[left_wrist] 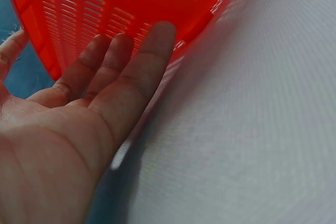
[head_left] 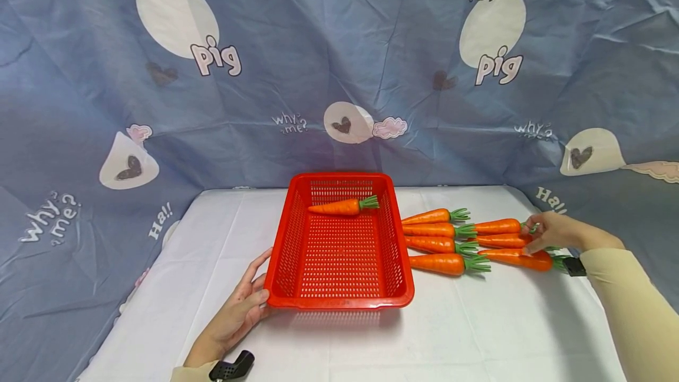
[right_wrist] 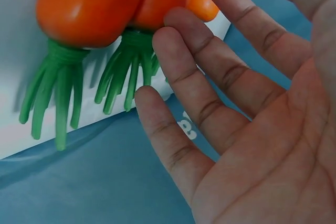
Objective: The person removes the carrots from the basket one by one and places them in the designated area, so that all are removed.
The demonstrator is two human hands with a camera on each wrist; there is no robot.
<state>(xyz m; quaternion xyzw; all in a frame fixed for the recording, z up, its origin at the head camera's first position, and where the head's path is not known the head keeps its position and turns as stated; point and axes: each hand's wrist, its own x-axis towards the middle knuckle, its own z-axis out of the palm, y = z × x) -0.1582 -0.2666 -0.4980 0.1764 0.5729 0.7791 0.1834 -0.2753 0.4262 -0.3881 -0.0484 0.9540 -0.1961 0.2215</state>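
A red perforated plastic basket [head_left: 341,239] stands mid-table with one orange carrot [head_left: 339,207] lying inside near its far wall. At the basket's left side is my left hand [head_left: 236,311]; in the left wrist view its extended fingers [left_wrist: 134,82] lie against the outer wall. To the right, my right hand [head_left: 557,233] hovers over a group of carrots with green tops, nearest to the front one [head_left: 522,259]. The right wrist view shows that hand's fingers [right_wrist: 181,59] spread beside the carrot [right_wrist: 89,9], gripping nothing.
Several more carrots [head_left: 445,264] lie in a column along the basket's right side, their tips close to it. A white cloth [head_left: 424,335] covers the table. Blue printed fabric [head_left: 297,75] hangs behind and at both sides.
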